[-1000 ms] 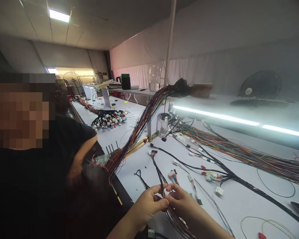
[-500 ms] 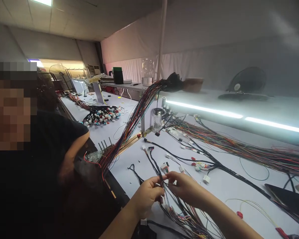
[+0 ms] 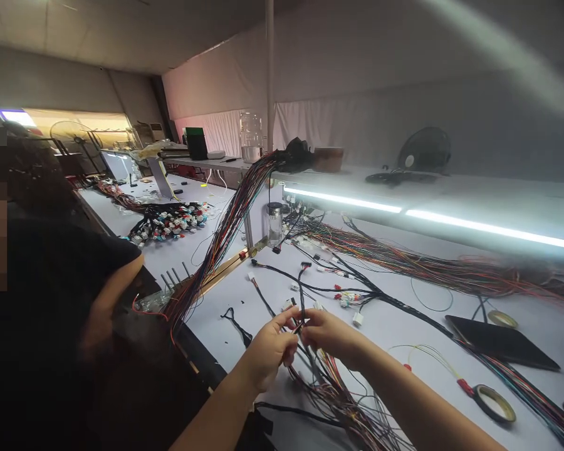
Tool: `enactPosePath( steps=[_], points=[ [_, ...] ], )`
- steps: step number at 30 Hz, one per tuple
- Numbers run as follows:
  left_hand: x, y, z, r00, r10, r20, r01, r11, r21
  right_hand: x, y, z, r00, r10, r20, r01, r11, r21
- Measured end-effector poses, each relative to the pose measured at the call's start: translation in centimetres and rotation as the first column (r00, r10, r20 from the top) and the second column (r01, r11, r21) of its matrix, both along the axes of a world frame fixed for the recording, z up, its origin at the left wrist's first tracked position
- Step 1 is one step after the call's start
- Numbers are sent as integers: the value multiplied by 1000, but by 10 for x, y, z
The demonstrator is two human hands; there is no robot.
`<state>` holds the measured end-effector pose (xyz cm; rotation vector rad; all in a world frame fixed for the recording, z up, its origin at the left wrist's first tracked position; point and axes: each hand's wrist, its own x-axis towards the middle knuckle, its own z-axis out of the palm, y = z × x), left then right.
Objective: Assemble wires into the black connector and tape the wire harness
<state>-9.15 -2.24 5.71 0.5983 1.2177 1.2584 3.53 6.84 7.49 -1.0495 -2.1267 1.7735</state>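
Observation:
My left hand and my right hand meet above the table, fingers pinched on a wire harness. Its black-wrapped branch rises between the hands and ends in a dark connector. Another thin branch with a white connector lies to the left. Below the hands, the harness's loose coloured wires spread toward the table's front. Fingers hide the exact spot being gripped.
A long black harness crosses the table, with a thick wire bundle behind it. To the right lie a black flat case and a tape roll. A co-worker's arm is at the left, near upright metal pins.
The view has swung to the right. The black branch now stands more upright between my hands, and my right hand has shifted its hold on it.

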Motion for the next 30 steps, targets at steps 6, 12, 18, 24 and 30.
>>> enactPosePath(
  steps=[6, 12, 18, 24, 30],
  points=[
    [3, 9, -4, 996, 24, 84, -15, 995, -100, 10, 0, 0, 988, 120, 100, -151, 904, 400],
    [7, 1, -10, 993, -4, 119, 7, 1000, -28, 25, 11, -8, 957, 143, 251, -275, 713, 645],
    [3, -12, -30, 986, -8, 169, 20, 997, -70, 60, 36, -33, 946, 70, 317, -289, 630, 721],
    [5, -24, -49, 967, -72, 245, 91, 994, -66, 79, 41, -51, 943, 65, 326, -294, 617, 730],
    [-9, -25, -31, 929, -221, 297, 252, 966, -67, 75, 17, -31, 950, 82, 300, -289, 592, 753]
  ],
)
